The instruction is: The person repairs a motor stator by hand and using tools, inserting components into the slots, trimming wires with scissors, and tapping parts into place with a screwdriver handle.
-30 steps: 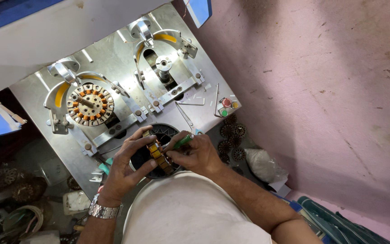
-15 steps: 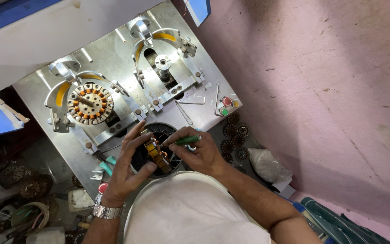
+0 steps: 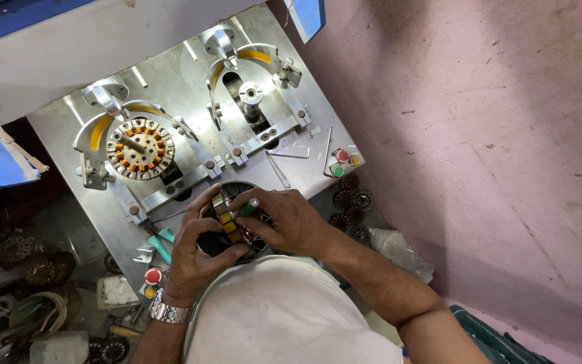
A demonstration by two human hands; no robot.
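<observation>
Left hand (image 3: 197, 253) grips stator (image 3: 227, 219), steadying it. Right hand (image 3: 287, 219) pinches green tool (image 3: 249, 207) against the windings.

Both hands crowd the near edge of the metal machine plate (image 3: 170, 87), the left hand (image 3: 197, 253) and right hand (image 3: 291, 219) closed around a ring-shaped stator (image 3: 227, 219), so little gap shows between them. Farther left, a wound stator (image 3: 139, 148) fills one fixture; farther right, an upright spindle (image 3: 250, 94) and curved guide arms (image 3: 264, 57) block the other. Push buttons (image 3: 338, 163) stand just right. The pink floor (image 3: 493, 148) on the right lies open.
</observation>
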